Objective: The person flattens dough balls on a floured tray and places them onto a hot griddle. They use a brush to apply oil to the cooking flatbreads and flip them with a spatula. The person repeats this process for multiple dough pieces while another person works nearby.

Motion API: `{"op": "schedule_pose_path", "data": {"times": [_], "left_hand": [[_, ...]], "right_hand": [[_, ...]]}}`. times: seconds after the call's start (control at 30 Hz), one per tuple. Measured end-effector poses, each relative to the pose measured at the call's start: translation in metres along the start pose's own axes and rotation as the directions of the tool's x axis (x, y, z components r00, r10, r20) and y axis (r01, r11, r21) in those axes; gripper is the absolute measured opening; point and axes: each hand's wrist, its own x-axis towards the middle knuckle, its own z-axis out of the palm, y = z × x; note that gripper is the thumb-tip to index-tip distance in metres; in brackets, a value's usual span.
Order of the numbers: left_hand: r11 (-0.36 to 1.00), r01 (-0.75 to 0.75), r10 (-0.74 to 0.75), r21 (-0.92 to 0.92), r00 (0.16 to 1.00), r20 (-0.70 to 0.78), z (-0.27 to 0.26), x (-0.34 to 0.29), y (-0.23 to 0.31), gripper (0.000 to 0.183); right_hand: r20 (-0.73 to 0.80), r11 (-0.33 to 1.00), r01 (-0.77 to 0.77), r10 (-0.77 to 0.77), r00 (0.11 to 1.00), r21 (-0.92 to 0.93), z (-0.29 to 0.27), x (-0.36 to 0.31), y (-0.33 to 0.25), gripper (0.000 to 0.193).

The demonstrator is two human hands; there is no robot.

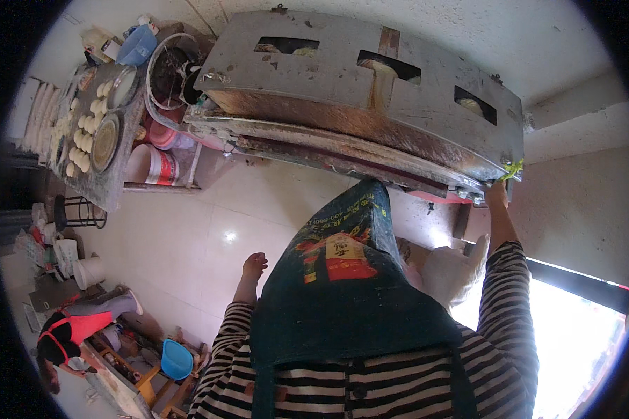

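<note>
At the far right end of the big metal machine, your right hand is reaching up to its lower corner, just under a yellow-green tag. The fingers are pressing against the machine's edge there, but whether they are closed on a catch or only resting on the metal I cannot tell, since the corner is hiding them. Your left hand is hanging free over the pale tiled floor, fingers loosely curled and holding nothing.

You are standing close against the machine's long rusty front lip, with your dark apron nearly touching it. To work that corner well, I judge you should be keeping the right wrist straight and the striped sleeve away from the slot, and bringing the idle left hand up to steady the front edge.

Off to the left, a table is carrying rows of pale dough rounds and round pans, with a blue bowl beyond. Lower left, another person in red is crouching near a blue basin.
</note>
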Motion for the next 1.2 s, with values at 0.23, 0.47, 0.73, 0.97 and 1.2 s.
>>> {"op": "schedule_pose_path", "data": {"times": [0.23, 0.47, 0.73, 0.97, 1.2], "left_hand": [[0.997, -0.041, 0.034, -0.063, 0.993, -0.114, -0.01, -0.011, 0.009, 0.035], [0.985, -0.019, 0.004, -0.172, 0.996, -0.089, -0.006, -0.006, -0.04, 0.034], [0.993, -0.009, 0.005, -0.117, 0.999, -0.034, -0.008, -0.007, -0.045, 0.033], [0.976, -0.076, 0.065, -0.202, 0.996, -0.06, -0.011, -0.002, -0.025, 0.035], [0.985, -0.1, 0.089, -0.138, 0.992, -0.086, -0.017, 0.008, -0.05, 0.034]], "right_hand": [[0.079, 0.94, 0.175, -0.158, 0.984, -0.294, 0.002, 0.006, -0.012, 0.043], [-0.136, 0.989, 0.089, -0.104, 0.985, -0.118, 0.019, 0.015, 0.003, 0.031], [-0.238, 0.979, 0.134, -0.094, 0.967, 0.156, 0.018, 0.001, 0.014, 0.045], [-0.206, 0.973, 0.215, -0.227, 0.952, -0.08, 0.013, -0.002, 0.001, 0.044], [-0.083, 0.976, -0.032, 0.051, 0.995, 0.215, -0.001, -0.012, -0.01, 0.047]]}}
